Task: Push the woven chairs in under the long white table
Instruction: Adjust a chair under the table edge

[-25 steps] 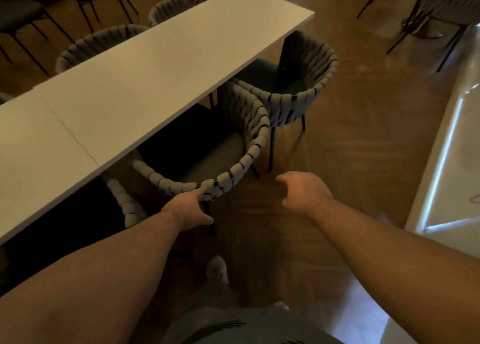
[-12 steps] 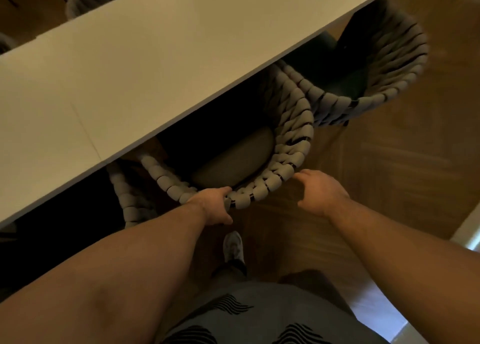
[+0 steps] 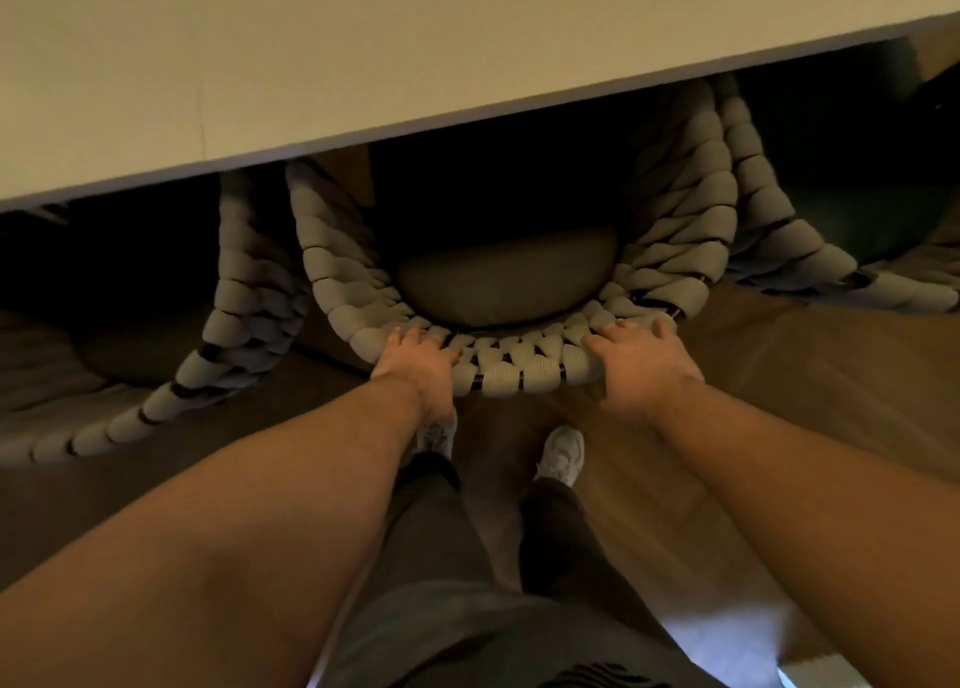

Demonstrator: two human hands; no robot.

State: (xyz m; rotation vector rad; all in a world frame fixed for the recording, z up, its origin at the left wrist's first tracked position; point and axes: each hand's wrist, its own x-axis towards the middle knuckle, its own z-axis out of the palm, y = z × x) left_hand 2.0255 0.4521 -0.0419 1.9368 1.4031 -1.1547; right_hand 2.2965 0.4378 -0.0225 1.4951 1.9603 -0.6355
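The long white table point(image 3: 363, 53) fills the top of the head view. Below its front edge stands a grey woven chair point(image 3: 514, 370), its curved back rim toward me and its dark seat cushion point(image 3: 504, 282) partly under the tabletop. My left hand point(image 3: 415, 360) grips the rim left of centre. My right hand point(image 3: 639, 360) lies on the rim to the right, fingers over the top. The chair's legs are hidden.
A second woven chair point(image 3: 244, 292) stands close on the left and a third point(image 3: 779, 240) on the right, both partly under the table. Brown wooden floor point(image 3: 779, 427) spreads below. My feet in white shoes point(image 3: 561, 453) stand right behind the middle chair.
I have stepped closer and the view has tilted down. My right hand has come onto the chair's rim. The chair sits further under the table than before.
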